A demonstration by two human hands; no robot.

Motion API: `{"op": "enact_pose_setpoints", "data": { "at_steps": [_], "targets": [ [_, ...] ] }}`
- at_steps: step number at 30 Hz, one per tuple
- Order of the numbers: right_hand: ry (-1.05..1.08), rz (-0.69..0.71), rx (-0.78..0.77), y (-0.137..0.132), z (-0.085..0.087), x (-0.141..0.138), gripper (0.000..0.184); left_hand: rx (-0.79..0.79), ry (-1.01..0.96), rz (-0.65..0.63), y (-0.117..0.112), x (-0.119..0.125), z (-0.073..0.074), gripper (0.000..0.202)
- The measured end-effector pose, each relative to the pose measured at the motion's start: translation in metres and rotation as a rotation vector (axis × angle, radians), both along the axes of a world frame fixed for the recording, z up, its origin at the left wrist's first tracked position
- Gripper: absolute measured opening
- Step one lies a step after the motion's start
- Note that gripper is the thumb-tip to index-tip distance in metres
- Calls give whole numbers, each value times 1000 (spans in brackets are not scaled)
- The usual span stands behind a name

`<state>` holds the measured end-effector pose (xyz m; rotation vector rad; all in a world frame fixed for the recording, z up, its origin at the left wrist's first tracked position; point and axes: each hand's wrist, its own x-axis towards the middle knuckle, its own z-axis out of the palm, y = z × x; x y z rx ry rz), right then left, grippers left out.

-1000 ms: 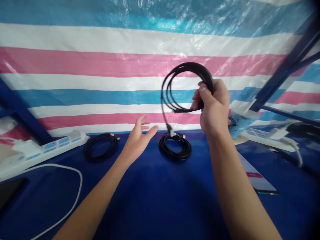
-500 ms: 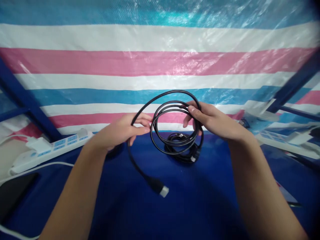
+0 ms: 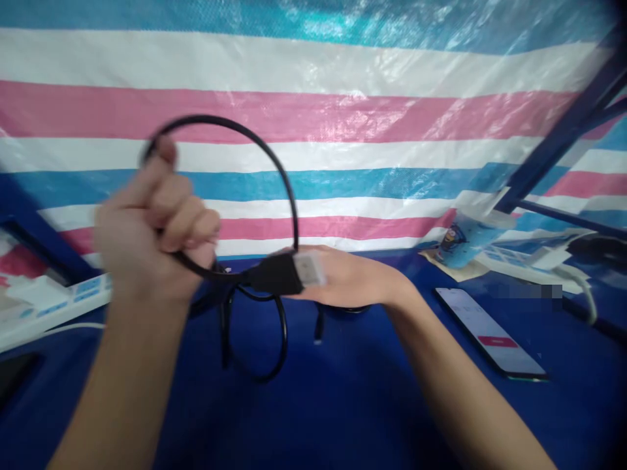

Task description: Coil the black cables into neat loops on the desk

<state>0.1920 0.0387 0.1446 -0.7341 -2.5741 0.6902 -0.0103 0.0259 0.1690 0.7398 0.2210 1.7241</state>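
A black cable (image 3: 289, 189) with a wide plug (image 3: 277, 274) and a pale end arches between my hands. My left hand (image 3: 161, 222), raised on the left, is closed in a fist around it. My right hand (image 3: 337, 274) is at the middle, behind the plug, where the cable runs down to its fingers. It appears to grip the cable, though its fingertips are mostly hidden. Below, loops of black cable (image 3: 284, 339) hang over the blue table (image 3: 313, 411). Another black cable end (image 3: 318, 326) shows under my right hand, with part of a coil behind it.
At right lie a lit phone (image 3: 490, 333), a blue drink cup (image 3: 460, 241) and a white power strip (image 3: 514, 261). Another power strip (image 3: 63, 303) and a dark flat object (image 3: 17, 372) are at left. A striped plastic sheet (image 3: 313, 153) hangs behind, between blue frame posts (image 3: 553, 137).
My left hand has risen and closed into a fist on the cable. My right hand has moved left and lower, the plug has come up before it, and the neat coil has dropped into hanging loops.
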Motion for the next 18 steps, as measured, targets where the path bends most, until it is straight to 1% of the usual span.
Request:
{"op": "enact_pose_setpoints", "data": {
  "at_steps": [1,2,3,5,6,8,9,11,13,14,15,17,18],
  "targets": [
    [75,25,30,1,-3,-3,39,21,5,-47,2,12,-4,23],
    [166,45,59,1,-7,-6,46,15,-14,-65,5,22,-8,25],
    [255,62,81,2,-10,-9,52,-17,-24,-66,7,30,-12,28],
    [398,59,112,1,-14,-17,59,-109,-66,-12,11,38,-17,27],
    [452,27,132,-1,-16,-22,62,-153,-75,26,12,40,-19,25],
    [538,-92,202,-6,-18,-31,64,-209,-54,94,10,42,-20,17],
    [571,-171,241,-9,-19,-35,61,-216,-16,115,8,43,-20,13],
    [659,-306,303,-14,-18,-41,48,-169,89,164,2,50,-20,12],
    [813,-378,316,-16,-16,-40,25,-65,216,236,-5,59,-21,15],
    [902,-391,293,-15,-14,-37,13,-10,288,268,-7,63,-21,13],
    [982,-391,253,-13,-11,-33,8,33,363,285,-8,66,-20,11],
    [1054,-354,113,-9,-5,-20,16,62,491,270,-9,65,-17,7],
    [1020,-318,26,-6,-1,-13,17,54,521,254,-8,60,-14,7]
  ]
}}
